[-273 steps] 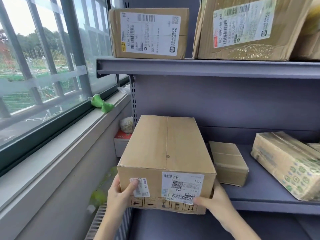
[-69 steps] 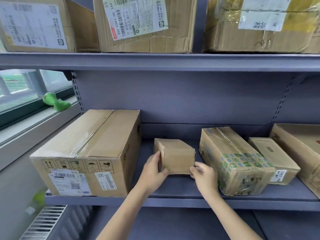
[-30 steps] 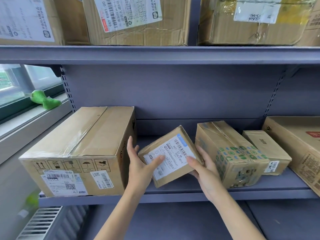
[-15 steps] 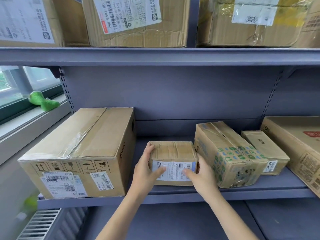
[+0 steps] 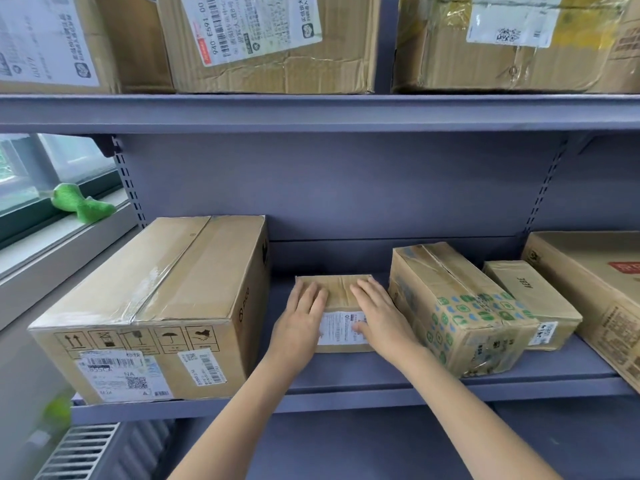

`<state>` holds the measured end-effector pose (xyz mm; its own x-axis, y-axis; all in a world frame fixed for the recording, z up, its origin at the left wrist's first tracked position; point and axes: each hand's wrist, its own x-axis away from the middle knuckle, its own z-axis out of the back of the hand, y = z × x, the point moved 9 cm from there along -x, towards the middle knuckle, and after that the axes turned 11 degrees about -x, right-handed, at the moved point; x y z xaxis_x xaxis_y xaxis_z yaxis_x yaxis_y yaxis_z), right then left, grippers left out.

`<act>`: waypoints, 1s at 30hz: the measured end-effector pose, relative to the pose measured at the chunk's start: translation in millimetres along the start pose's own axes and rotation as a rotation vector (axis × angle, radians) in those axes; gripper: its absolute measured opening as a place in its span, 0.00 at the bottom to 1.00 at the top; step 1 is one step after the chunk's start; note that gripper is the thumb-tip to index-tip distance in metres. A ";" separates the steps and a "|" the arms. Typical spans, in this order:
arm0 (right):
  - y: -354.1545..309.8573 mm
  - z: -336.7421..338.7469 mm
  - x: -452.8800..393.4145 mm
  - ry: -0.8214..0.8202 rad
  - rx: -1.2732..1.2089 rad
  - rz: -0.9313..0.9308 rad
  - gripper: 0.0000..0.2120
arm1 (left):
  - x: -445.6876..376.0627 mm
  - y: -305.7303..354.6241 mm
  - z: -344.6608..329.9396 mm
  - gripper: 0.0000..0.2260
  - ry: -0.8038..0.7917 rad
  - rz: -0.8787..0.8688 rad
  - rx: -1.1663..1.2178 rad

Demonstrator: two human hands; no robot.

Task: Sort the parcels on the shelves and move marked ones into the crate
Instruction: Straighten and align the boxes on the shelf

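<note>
Now the small parcel [image 5: 341, 299] is back down flat on the middle shelf [image 5: 346, 386], label facing you, where a second ago you had it tilted up in both hands to read that label. Your left hand [image 5: 300, 318] and right hand [image 5: 379, 315] both lie on it with fingers straight, palms over the front top edge; neither one curls round it, so you are pressing or steadying it, not holding it. It sits between the big taped carton [image 5: 152, 306] on its left and the green-printed parcel [image 5: 457, 306] on its right, close to the latter but whether they touch I cannot tell.

Setting it back down after checking the label suggests you judged it unmarked and are leaving it on the shelf, squared up with its label forward like the carton beside it. That would make this parcel done and the sort ready to move rightward: the green-printed parcel, the narrow box [image 5: 533, 303] behind it and the large box [image 5: 595, 289] at the edge look not yet turned label-out in the same tidy way. No crate is in view, so you will have to look elsewhere when a marked parcel turns up.
</note>
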<state>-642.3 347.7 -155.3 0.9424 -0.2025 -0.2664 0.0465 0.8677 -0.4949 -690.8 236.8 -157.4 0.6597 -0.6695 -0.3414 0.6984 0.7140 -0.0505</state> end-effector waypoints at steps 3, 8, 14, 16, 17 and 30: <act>2.2 -2.7 -9.7 0.002 0.018 -0.007 0.33 | -9.5 -4.4 -2.4 0.30 0.007 0.008 -0.050; 3.1 -2.1 -16.0 -0.010 0.073 -0.002 0.33 | -13.5 -5.0 -1.3 0.29 0.021 0.026 -0.096; -6.3 21.7 21.8 0.094 -0.060 0.030 0.34 | -5.2 7.2 14.5 0.34 0.046 -0.018 -0.149; -7.7 39.8 55.2 0.240 -0.147 0.064 0.35 | 3.9 22.2 22.0 0.35 0.092 -0.067 -0.129; -5.6 50.5 71.9 0.321 -0.168 0.067 0.34 | 8.9 35.1 26.8 0.36 0.110 -0.103 -0.119; 149.4 147.5 162.4 0.793 -0.416 -0.350 0.29 | 12.6 170.5 -3.2 0.30 0.065 -0.253 0.338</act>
<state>-433.4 511.4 -150.5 0.3922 -0.8001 -0.4540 0.0179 0.5000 -0.8658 -564.2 350.8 -173.3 0.4442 -0.7929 -0.4170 0.8950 0.4139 0.1665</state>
